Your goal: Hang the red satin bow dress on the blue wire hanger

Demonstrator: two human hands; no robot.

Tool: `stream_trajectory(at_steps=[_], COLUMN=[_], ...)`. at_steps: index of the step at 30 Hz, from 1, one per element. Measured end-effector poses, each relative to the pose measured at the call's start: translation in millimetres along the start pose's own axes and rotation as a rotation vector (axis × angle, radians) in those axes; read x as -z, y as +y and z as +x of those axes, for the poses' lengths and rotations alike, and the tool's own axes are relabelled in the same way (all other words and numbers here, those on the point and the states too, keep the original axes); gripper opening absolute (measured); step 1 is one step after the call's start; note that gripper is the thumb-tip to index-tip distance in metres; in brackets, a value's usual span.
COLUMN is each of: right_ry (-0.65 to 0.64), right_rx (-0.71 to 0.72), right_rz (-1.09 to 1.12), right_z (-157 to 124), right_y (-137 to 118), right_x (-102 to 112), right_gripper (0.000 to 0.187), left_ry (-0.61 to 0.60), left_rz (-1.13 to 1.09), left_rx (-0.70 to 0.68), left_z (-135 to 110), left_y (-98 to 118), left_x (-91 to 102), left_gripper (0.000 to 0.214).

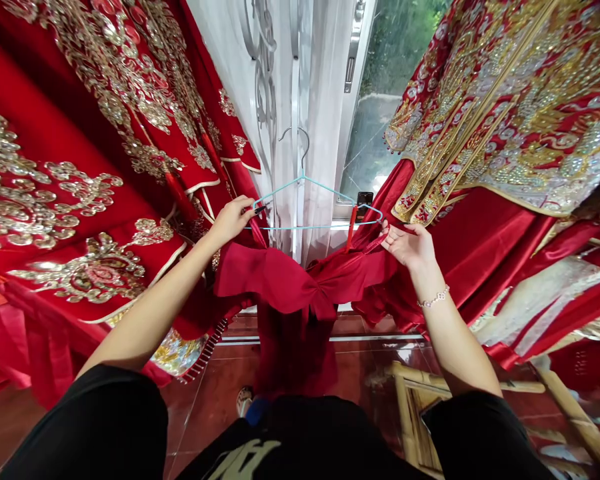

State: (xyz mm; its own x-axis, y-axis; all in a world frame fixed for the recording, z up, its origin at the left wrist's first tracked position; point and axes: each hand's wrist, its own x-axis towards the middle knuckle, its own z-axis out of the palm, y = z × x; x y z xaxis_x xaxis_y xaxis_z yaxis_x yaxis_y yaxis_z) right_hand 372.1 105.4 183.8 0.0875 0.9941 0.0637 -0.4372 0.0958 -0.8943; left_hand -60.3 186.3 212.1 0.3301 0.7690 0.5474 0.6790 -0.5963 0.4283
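Observation:
A light blue clothes hanger (301, 179) with a metal hook is held up in front of me. Below it hangs a plain dark red dress (290, 280) with a wide folded neckline, and its left strap (258, 235) loops up to the hanger's left end. My left hand (233, 220) is closed around that end of the hanger, beside the strap. At the other end, my right hand (409, 245) pinches the dress's right strap (375, 244) just under the hanger's corner. A bracelet circles my right wrist.
Red gowns with gold sequins (95, 267) hang close on the left. An embroidered red and gold jacket (490, 127) hangs on the right. Behind the hanger are white curtains (320, 87) and a window (400, 73). A bamboo stool (410, 413) stands at lower right on red tiles.

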Motion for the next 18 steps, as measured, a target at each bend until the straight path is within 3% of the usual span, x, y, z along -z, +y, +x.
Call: stream_trajectory(at_steps=[3, 7, 11, 14, 18], right_ry=[0.048, 0.103, 0.084, 0.073, -0.081], right_rx=[-0.017, -0.076, -0.075, -0.087, -0.114], right_rz=[0.042, 0.023, -0.045, -0.022, -0.111], right_z=[8, 5, 0, 3, 14], right_y=[7, 14, -1, -22, -41], right_x=[-2, 11, 16, -6, -51], right_gripper=[0.019, 0.018, 0.021, 0.021, 0.022], left_ry=[-0.008, -0.007, -0.016, -0.014, 0.003], left_rz=[0.012, 0.003, -0.005, -0.012, -0.009], left_rx=[0.014, 0.000, -0.016, -0.020, -0.004], left_z=[0, 0, 4, 6, 6], left_y=[1, -1, -7, -9, -11], left_x=[0.9, 4.2, 4.0, -0.6, -6.9], left_gripper=[0.010, 0.011, 0.013, 0.015, 0.015])
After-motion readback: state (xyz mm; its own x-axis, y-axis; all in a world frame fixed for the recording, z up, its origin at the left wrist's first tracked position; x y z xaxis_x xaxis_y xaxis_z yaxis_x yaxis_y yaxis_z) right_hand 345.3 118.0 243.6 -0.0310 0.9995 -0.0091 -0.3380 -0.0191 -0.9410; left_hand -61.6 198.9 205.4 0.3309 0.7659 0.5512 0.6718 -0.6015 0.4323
